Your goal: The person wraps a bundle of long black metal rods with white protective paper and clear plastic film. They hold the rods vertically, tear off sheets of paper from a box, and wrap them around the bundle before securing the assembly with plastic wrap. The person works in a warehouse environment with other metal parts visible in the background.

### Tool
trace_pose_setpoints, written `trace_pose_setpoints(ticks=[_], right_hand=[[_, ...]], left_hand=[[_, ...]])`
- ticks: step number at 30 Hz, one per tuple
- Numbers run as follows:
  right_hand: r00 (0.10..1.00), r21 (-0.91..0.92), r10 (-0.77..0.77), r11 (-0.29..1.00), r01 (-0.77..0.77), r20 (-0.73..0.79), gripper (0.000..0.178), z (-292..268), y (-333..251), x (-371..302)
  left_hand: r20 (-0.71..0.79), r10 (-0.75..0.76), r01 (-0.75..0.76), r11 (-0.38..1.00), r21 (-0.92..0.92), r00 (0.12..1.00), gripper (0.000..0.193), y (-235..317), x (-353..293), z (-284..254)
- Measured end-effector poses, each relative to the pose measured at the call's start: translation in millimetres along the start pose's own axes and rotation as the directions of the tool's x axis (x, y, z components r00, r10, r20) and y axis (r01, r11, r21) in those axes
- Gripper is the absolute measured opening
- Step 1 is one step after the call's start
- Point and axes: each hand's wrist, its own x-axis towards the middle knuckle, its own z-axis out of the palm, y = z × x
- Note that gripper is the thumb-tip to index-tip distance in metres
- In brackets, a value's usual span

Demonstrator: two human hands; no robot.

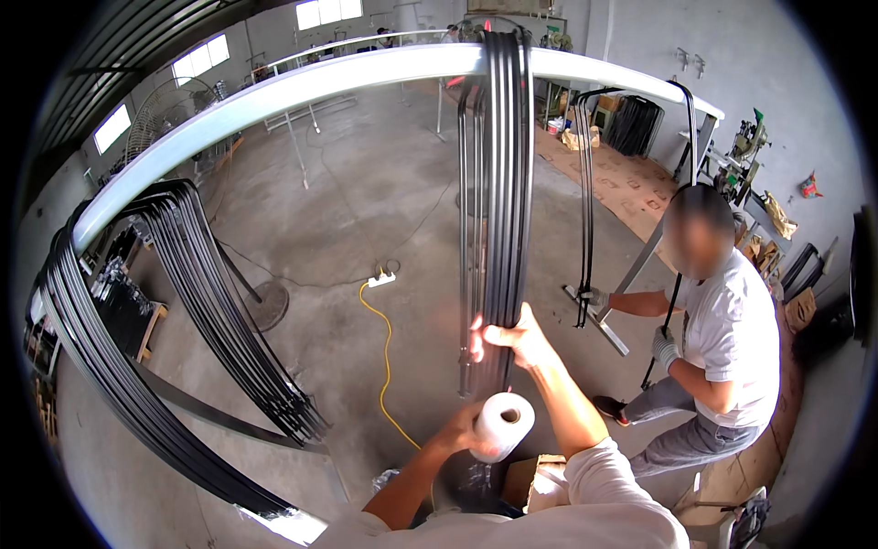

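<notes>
A bundle of long black rods or tubes [509, 201], bent over at the top, hangs from a white beam [366, 67] in front of me. My right hand [519, 339] is closed round the lower part of this bundle, its fingertips showing on the left side. Closer to my body, my left hand [465, 432] grips a white roll of what looks like plastic wrap [508, 417], its hollow core turned up toward me. Whether any film runs from the roll to the bundle cannot be made out.
More black bundles [210, 302] hang on the left. At right, a co-worker in gloves [732, 339] handles a black rod beside the beam's leg [640, 261]. A yellow cable [388, 348] and white power strip [381, 280] lie on the floor. A cardboard box [546, 482] stands below me.
</notes>
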Motion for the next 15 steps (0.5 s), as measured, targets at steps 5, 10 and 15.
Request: trace_pose_setpoints(ticks=[5,10,15], right_hand=[[0.993,0.021,-0.030,0.999,0.027,0.111,0.015,45,24,20],[0.982,0.102,-0.001,0.995,-0.019,0.191,0.014,97,45,39],[0.959,0.160,-0.004,0.986,-0.043,0.283,0.014,146,74,53]], left_hand=[[-0.129,0.009,-0.019,0.997,-0.078,0.992,0.080,34,-52,-12],[-0.262,-0.055,0.045,0.998,-0.044,0.964,0.094,45,-111,-32],[-0.350,-0.002,0.003,1.000,0.002,0.937,0.098,60,-164,-41]])
